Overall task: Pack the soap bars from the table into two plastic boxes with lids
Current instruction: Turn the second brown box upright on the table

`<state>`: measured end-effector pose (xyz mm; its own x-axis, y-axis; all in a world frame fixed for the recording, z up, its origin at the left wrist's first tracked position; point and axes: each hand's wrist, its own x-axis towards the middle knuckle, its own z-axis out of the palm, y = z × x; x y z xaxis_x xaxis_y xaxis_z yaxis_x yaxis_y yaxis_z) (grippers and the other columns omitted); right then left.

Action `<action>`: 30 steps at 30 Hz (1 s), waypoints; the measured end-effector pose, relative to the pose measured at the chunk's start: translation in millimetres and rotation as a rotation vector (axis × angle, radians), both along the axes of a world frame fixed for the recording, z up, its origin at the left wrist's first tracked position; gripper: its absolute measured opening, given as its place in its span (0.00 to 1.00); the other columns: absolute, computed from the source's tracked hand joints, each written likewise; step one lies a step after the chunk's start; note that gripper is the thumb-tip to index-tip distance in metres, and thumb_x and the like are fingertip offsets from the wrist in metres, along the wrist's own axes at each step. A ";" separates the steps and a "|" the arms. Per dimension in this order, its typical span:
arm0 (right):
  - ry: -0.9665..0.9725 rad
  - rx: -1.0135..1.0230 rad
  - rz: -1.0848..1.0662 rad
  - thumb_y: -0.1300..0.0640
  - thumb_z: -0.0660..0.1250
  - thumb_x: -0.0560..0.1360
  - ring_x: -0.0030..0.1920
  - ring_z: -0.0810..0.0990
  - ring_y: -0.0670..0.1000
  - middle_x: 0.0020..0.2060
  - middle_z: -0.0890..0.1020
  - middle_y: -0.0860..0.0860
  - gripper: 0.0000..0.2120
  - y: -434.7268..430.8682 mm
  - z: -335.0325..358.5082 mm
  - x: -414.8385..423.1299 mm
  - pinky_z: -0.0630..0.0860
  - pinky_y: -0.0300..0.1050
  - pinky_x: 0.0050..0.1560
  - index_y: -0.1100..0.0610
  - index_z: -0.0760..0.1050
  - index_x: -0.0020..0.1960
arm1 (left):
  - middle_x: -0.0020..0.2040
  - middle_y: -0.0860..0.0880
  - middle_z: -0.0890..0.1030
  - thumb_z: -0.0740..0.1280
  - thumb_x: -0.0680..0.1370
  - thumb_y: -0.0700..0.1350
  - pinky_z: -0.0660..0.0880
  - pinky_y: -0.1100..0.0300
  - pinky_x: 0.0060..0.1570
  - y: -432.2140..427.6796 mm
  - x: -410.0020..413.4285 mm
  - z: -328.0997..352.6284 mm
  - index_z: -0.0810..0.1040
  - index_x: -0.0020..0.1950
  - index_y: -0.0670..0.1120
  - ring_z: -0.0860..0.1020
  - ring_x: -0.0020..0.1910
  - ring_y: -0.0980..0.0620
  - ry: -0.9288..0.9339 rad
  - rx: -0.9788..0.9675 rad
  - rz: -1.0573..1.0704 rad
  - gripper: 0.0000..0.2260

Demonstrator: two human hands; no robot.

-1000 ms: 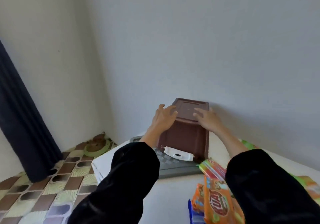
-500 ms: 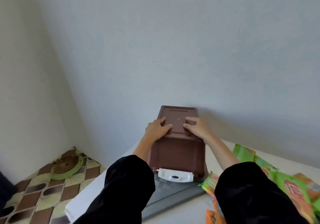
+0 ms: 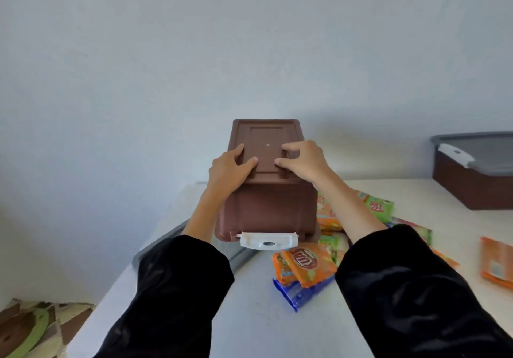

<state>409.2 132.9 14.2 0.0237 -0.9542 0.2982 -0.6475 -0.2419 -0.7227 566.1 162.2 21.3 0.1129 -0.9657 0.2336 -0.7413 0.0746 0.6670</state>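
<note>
Brown plastic box [image 3: 268,208] stands upside down on a grey lid [image 3: 166,239] at the white table's [image 3: 249,316] back edge, left hand [image 3: 230,170] and right hand [image 3: 301,160] pressed flat on its upturned base, fingers loosely spread, gripping nothing. Wrapped soap bars [image 3: 304,266] lie just beside it to the right, and a second lidded box [image 3: 476,180] sits well apart.

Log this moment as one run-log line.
brown box: upside down on grey lid | left hand, right hand: on its base | soap bars: unpacked

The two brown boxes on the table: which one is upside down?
The brown box under both hands, its flat base facing up and white latch at the bottom. The other box, far right, stands upright with its grey lid on top.
</note>
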 end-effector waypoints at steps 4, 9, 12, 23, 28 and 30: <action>0.010 0.017 -0.150 0.52 0.71 0.71 0.70 0.67 0.54 0.66 0.73 0.56 0.25 36.4 1.1 -76.3 0.65 0.47 0.68 0.58 0.73 0.65 | 0.71 0.46 0.68 0.63 0.77 0.54 0.61 0.55 0.68 12.9 -72.6 -3.0 0.63 0.73 0.51 0.66 0.70 0.45 0.011 0.018 -0.157 0.25; 0.022 0.050 -0.297 0.52 0.71 0.71 0.69 0.68 0.53 0.67 0.72 0.55 0.25 85.1 -1.7 -174.8 0.64 0.46 0.67 0.57 0.72 0.66 | 0.72 0.46 0.67 0.62 0.77 0.54 0.61 0.54 0.68 39.2 -173.3 -9.1 0.62 0.74 0.51 0.65 0.71 0.45 0.016 0.031 -0.298 0.25; 0.023 0.043 -0.349 0.53 0.71 0.71 0.66 0.71 0.55 0.65 0.74 0.57 0.24 117.4 -1.8 -233.9 0.66 0.47 0.65 0.61 0.74 0.64 | 0.72 0.46 0.67 0.62 0.78 0.54 0.62 0.55 0.67 61.0 -234.2 -13.2 0.62 0.74 0.51 0.65 0.71 0.45 0.014 0.030 -0.354 0.25; 0.059 0.104 -0.390 0.52 0.72 0.70 0.69 0.67 0.53 0.67 0.73 0.54 0.24 202.9 -24.1 -427.5 0.64 0.47 0.67 0.56 0.74 0.65 | 0.71 0.43 0.69 0.61 0.78 0.54 0.63 0.56 0.67 142.5 -425.8 -39.8 0.61 0.74 0.50 0.66 0.69 0.44 0.054 0.102 -0.399 0.26; 0.071 0.170 -0.384 0.52 0.72 0.70 0.69 0.68 0.53 0.66 0.74 0.53 0.24 214.1 -26.6 -486.4 0.63 0.47 0.68 0.57 0.74 0.65 | 0.72 0.44 0.67 0.59 0.79 0.54 0.62 0.56 0.67 153.5 -480.8 -47.5 0.59 0.75 0.49 0.64 0.71 0.45 -0.010 0.132 -0.428 0.26; 0.079 0.186 -0.386 0.51 0.72 0.70 0.69 0.68 0.53 0.66 0.74 0.53 0.25 215.0 -32.4 -505.2 0.63 0.47 0.68 0.56 0.74 0.65 | 0.72 0.43 0.66 0.57 0.79 0.54 0.61 0.56 0.67 154.1 -500.7 -55.6 0.56 0.76 0.48 0.63 0.71 0.44 -0.041 0.155 -0.450 0.26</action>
